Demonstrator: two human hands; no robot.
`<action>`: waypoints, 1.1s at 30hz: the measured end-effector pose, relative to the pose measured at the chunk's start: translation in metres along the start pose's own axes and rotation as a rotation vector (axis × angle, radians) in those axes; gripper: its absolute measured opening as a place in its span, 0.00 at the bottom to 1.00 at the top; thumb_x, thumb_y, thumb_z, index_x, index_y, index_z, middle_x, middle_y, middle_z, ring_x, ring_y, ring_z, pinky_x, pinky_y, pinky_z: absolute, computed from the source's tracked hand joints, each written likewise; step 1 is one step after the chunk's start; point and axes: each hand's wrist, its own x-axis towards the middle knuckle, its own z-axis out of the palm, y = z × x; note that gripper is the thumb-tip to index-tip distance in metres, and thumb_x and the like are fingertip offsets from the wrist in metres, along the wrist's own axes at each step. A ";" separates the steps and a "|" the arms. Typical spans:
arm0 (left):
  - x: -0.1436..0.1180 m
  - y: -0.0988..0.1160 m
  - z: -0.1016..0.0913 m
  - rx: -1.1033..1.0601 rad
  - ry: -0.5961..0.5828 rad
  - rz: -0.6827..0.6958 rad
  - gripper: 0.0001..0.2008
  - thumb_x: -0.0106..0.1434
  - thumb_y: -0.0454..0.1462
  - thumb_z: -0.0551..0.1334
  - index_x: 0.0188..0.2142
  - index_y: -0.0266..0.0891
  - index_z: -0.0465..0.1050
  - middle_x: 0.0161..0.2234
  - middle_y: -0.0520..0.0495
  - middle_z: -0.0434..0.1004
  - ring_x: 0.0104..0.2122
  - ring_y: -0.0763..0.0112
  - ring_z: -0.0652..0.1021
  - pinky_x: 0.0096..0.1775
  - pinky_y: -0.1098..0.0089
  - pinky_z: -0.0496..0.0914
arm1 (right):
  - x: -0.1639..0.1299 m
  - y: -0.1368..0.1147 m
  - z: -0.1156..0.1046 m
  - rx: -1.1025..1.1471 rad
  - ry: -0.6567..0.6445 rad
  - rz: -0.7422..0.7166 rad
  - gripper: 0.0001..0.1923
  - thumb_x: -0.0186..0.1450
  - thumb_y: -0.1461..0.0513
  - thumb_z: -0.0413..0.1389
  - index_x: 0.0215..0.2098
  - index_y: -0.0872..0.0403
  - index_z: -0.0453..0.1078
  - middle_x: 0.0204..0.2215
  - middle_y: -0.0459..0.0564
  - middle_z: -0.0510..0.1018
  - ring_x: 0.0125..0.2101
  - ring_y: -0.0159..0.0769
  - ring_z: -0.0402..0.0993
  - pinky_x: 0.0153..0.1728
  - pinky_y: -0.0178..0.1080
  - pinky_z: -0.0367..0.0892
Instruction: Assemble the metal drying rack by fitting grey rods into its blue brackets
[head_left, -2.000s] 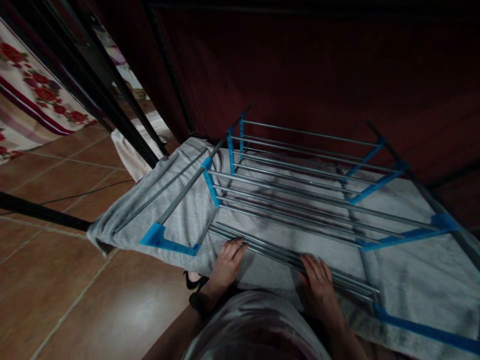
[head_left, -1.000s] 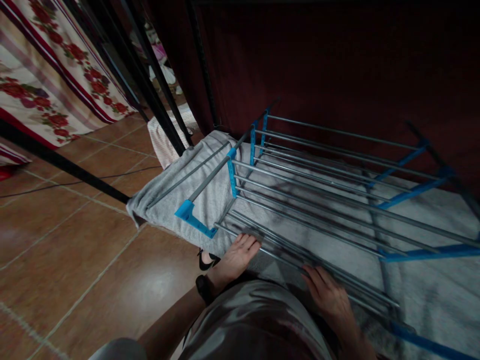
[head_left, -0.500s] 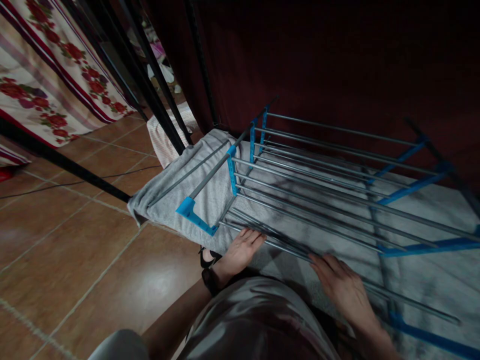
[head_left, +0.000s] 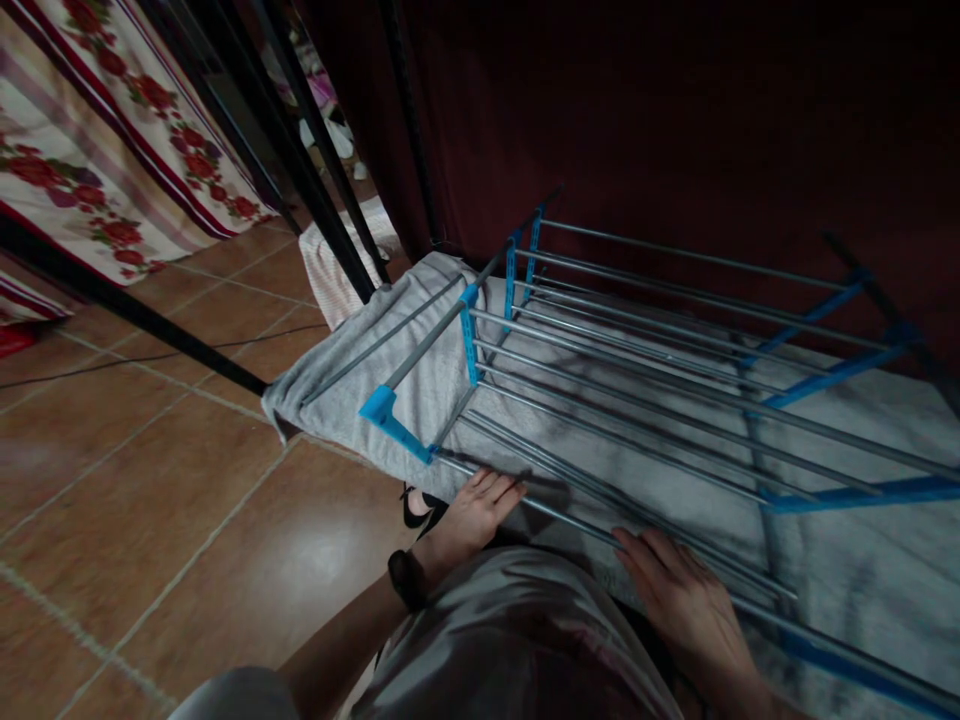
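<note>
Since half a second earlier, little has shifted: the right hand [head_left: 694, 605] has been drawn slightly back toward the body, and the left hand [head_left: 472, 512] has stayed at the near corner of the rack. A drying rack [head_left: 675, 370] with grey metal rods and blue plastic joints is seen from above in dim light, with a grey towel [head_left: 847, 560] spread flat beneath the rods. The rods' long axis runs from near left to far right across the view, so the front rod [head_left: 577, 520] passes just under both hands. The left hand is laid flat with fingers extended, its fingertips touching that rod close to the blue corner joint [head_left: 390, 420]; its grip is open, nothing being clasped. The right hand lies further along the same rod, palm down on rod and towel, fingers spread and likewise unclosed. The rack extends away from both hands, forward and to the right; the left hand is nearer the rack's left end, the right hand nearer its middle. A dark band is worn at the left wrist. A glossy grey garment on the person's body fills the bottom centre. Brown floor tiles [head_left: 150, 480] lie to the left, crossed by black bars [head_left: 315, 180], with a floral cloth [head_left: 112, 150] beyond. A dark red wall [head_left: 675, 120] stands behind the rack.
</note>
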 end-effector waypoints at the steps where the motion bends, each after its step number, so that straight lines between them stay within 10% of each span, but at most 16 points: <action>1: 0.000 -0.001 0.001 0.001 0.004 0.005 0.23 0.68 0.28 0.53 0.61 0.39 0.66 0.52 0.43 0.75 0.53 0.63 0.73 0.59 0.60 0.63 | 0.000 -0.001 0.001 0.005 -0.004 0.002 0.18 0.76 0.57 0.42 0.53 0.50 0.71 0.39 0.50 0.77 0.33 0.35 0.74 0.36 0.39 0.65; 33: -0.013 -0.006 -0.007 -0.001 -0.150 0.065 0.19 0.69 0.32 0.56 0.60 0.40 0.66 0.51 0.42 0.74 0.52 0.61 0.73 0.57 0.60 0.62 | -0.033 -0.022 0.050 0.201 0.021 0.082 0.16 0.73 0.57 0.50 0.54 0.53 0.72 0.40 0.54 0.79 0.35 0.39 0.80 0.33 0.38 0.74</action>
